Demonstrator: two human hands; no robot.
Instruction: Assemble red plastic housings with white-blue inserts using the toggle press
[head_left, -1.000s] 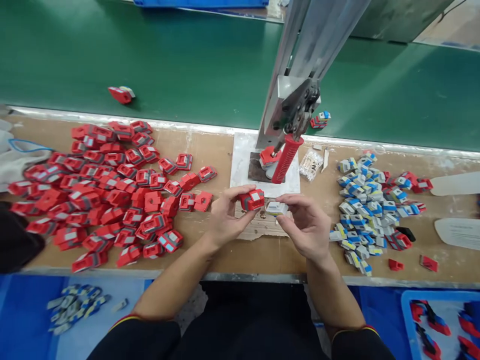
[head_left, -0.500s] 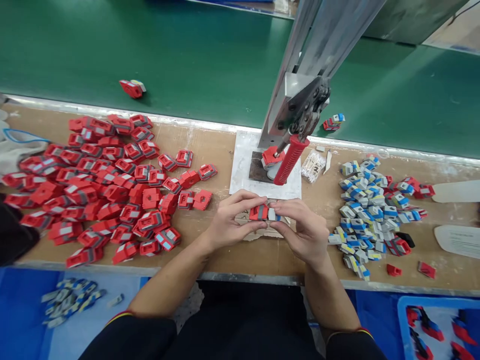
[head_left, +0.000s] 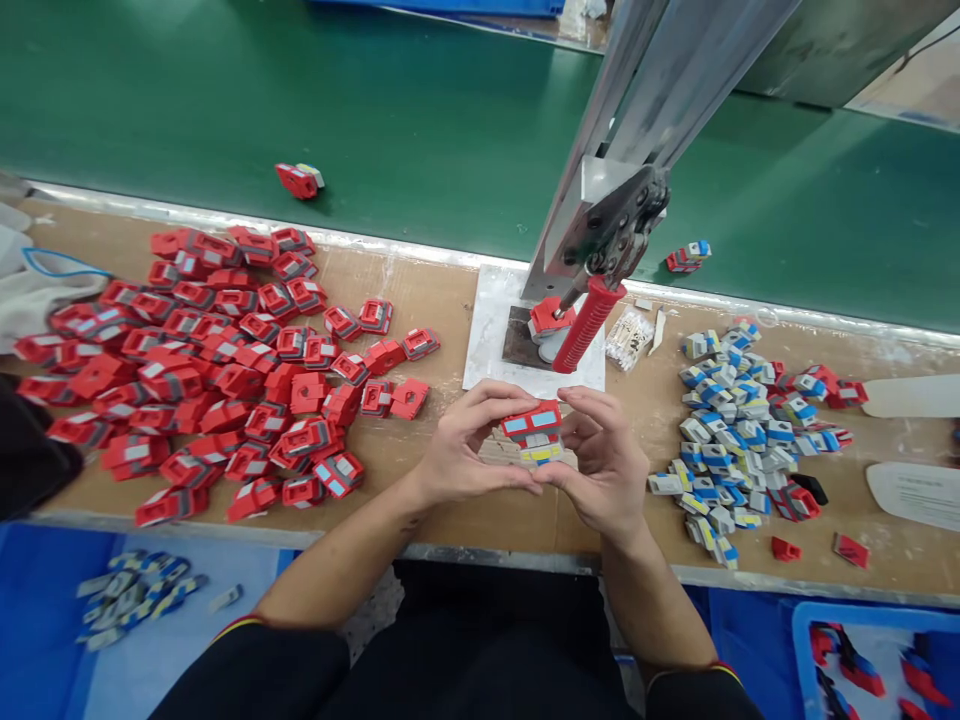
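Note:
My left hand (head_left: 459, 448) and my right hand (head_left: 606, 462) meet in front of me over the wooden bench (head_left: 450, 290). Together they pinch a small joined piece (head_left: 534, 434): a red housing on top with a white, blue and yellow insert below. Just beyond my fingers stands a hand press (head_left: 611, 225) with a red handle (head_left: 587, 322) on a white base plate (head_left: 489, 340). A red part (head_left: 549, 313) sits under the press head.
A big heap of red housings (head_left: 217, 360) lies at my left. A pile of white-blue inserts (head_left: 739, 430) lies at my right. Behind the bench runs a green conveyor belt (head_left: 375, 110) carrying a red piece (head_left: 298, 180) and another piece (head_left: 687, 257). Blue bins (head_left: 877, 650) sit below.
A second ago my left hand held the red housing and my right hand the white insert apart. They came together, and both hands now hold the two parts as one piece, turned face up.

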